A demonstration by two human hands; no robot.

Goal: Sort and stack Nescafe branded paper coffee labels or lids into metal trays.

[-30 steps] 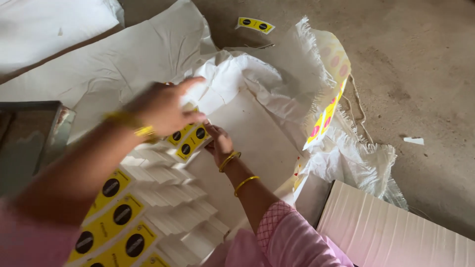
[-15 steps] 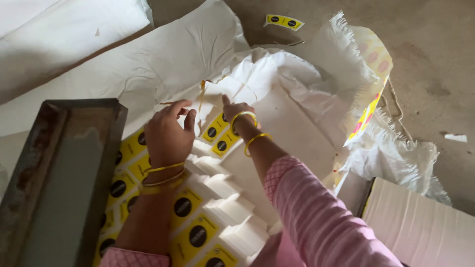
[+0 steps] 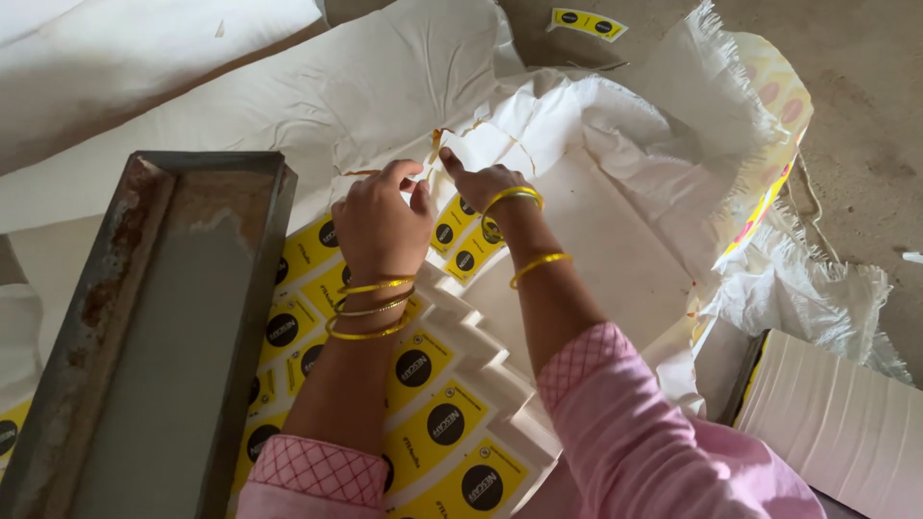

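**Two hands at the white wrapping**

The left hand (image 3: 380, 226) and the right hand (image 3: 486, 183) meet at the torn edge of the white paper wrap (image 3: 577, 125), fingers curled and pinching it. Below them lie rows of yellow packets (image 3: 433, 423). A rusty metal tray (image 3: 144, 336) stands at the left.

The tray (image 3: 144, 327) is dull grey metal, rust-stained along its rim. The labelled packets (image 3: 423, 404) look like matt paper — yellow and white. Thin metal bangles (image 3: 370, 308) shine gold. The sack (image 3: 769, 192) is woven plastic, frayed; the floor (image 3: 865, 96) rough concrete.
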